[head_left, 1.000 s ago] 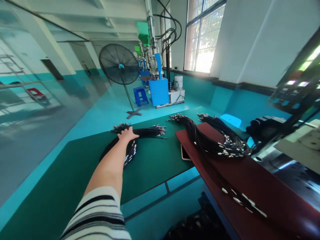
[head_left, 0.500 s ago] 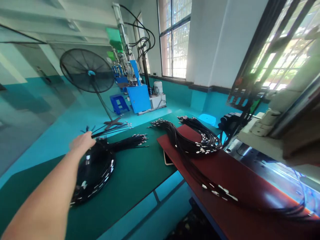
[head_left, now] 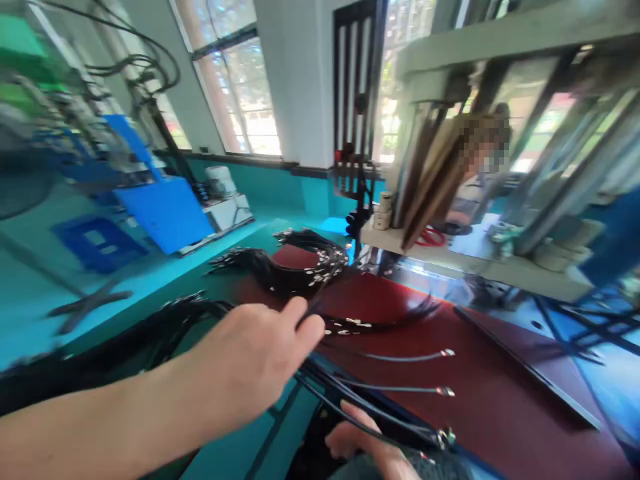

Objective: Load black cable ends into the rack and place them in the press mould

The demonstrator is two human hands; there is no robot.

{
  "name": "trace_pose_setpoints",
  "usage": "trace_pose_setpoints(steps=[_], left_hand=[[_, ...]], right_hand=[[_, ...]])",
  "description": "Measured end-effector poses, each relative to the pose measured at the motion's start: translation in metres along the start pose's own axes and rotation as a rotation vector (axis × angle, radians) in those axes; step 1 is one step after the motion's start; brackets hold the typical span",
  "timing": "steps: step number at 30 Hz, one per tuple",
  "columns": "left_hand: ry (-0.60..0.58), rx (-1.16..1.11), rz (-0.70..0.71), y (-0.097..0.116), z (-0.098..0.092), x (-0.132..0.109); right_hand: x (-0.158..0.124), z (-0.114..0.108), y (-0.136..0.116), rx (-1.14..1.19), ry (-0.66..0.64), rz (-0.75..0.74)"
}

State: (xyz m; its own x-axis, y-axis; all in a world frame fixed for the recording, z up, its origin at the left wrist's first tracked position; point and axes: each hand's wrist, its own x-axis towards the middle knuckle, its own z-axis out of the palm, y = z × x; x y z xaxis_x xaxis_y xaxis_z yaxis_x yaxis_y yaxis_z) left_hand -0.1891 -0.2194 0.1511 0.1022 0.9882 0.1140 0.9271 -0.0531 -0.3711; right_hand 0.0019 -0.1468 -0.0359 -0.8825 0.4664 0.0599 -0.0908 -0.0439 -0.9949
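Black cables with small metal end terminals (head_left: 370, 413) are running low across the near middle of the scene, stretching from the left hand (head_left: 250, 363) down and right toward the right hand (head_left: 367, 447). Nearest of all, at the bottom edge, that right hand is lying palm-up under the strands, its fingers (head_left: 350, 417) curling loosely toward them; whether it is actually pinching them cannot be told. Just beyond and to the left, the left hand is reaching in from the near left on a bare forearm, fingers closing around a few of the black cables, with the thumb and forefinger pinching narrowly at the strands.

Two loose strands with silvery tips are lying on the dark red tabletop (head_left: 500, 407) to the right of the left hand. Left of the hand, a blurred bundle of black cables (head_left: 125, 340) is resting on the green mat (head_left: 200, 307). Farther off, a heap of black cables with pale connectors (head_left: 295, 267) is sprawling over the far end of the red surface.

Beyond that, a grey-green machine frame (head_left: 500, 40) is standing at the far right, with a person partly showing behind it. At the far left, a blue metal cabinet (head_left: 160, 213) is standing on the turquoise floor below tall barred windows (head_left: 240, 100).
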Motion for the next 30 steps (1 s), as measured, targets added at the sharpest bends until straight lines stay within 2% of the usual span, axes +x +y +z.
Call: trace_pose_setpoints(steps=[2, 3, 6, 8, 10, 13, 16, 19, 22, 24, 26, 28, 30], left_hand=[[0.053, 0.024, 0.21, 0.02, 0.002, 0.03], [0.057, 0.01, 0.31, 0.026, 0.004, 0.043], [0.056, -0.047, 0.574, 0.033, 0.019, 0.08], [0.056, -0.066, 0.685, 0.037, 0.039, 0.101], [0.04, -0.082, 0.724, 0.045, 0.067, 0.118], [-0.007, -0.152, 0.693, 0.066, 0.11, 0.133], [0.032, -0.33, 0.612, 0.096, 0.133, 0.138], [0.06, -0.589, 0.552, 0.128, 0.13, 0.143], [-0.114, -0.916, 0.543, 0.154, 0.111, 0.155], [-0.229, -1.086, 0.539, 0.162, 0.099, 0.167], [-0.277, -1.152, 0.521, 0.164, 0.091, 0.179], [-0.305, -1.109, 0.484, 0.164, 0.087, 0.187], [-0.322, -0.988, 0.431, 0.164, 0.086, 0.191]], right_hand=[[0.002, 0.001, 0.0, 0.312, 0.017, 0.097], [-0.001, -0.002, -0.001, 0.421, 0.068, 0.106], [-0.019, -0.018, -0.005, 0.588, 0.3, -0.03], [-0.031, -0.03, -0.009, 0.665, 0.447, -0.139], [-0.038, -0.044, -0.013, 0.69, 0.567, -0.173], [-0.039, -0.068, -0.014, 0.551, 0.728, -0.122], [-0.039, -0.091, -0.012, 0.313, 0.803, -0.057], [-0.037, -0.106, -0.012, 0.07, 0.778, -0.075], [-0.034, -0.115, -0.015, -0.064, 0.786, -0.135], [-0.034, -0.121, -0.018, 0.012, 0.769, -0.146], [-0.036, -0.13, -0.023, 0.194, 0.764, -0.198], [-0.042, -0.144, -0.031, 0.361, 0.824, -0.293], [-0.049, -0.159, -0.043, 0.399, 0.922, -0.382]])
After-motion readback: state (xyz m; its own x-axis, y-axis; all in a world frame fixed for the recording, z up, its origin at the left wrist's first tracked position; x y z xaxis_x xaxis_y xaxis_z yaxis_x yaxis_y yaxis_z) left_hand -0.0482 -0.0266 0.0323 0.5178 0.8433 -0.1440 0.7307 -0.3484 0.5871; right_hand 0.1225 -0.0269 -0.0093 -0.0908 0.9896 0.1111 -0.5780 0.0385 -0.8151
